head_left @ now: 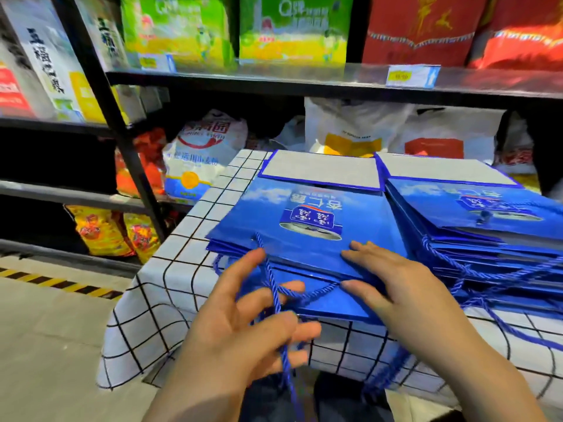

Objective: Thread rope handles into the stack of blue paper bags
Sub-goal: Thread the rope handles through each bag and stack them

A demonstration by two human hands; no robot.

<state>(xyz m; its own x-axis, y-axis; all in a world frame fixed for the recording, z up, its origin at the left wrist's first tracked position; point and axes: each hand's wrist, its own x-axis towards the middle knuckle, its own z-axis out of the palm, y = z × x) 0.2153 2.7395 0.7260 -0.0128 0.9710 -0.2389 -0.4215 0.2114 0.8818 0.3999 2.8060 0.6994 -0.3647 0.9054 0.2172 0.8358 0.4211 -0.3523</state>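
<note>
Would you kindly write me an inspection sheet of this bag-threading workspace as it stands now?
Surface: table under a white grid cloth, which hangs over the near edge.
Job's things: left stack of bags; the top bag has a blue rope through its left hole. The right stack of bags has threaded handles hanging off the near side.
Clutter: nothing seen.
Grippers: left hand holds the blue rope among curled fingers; right hand pinches the top bag's near edge.
Cables: nothing seen.
Surroundings: black shelves of packaged goods; yellow-black floor stripe.
</note>
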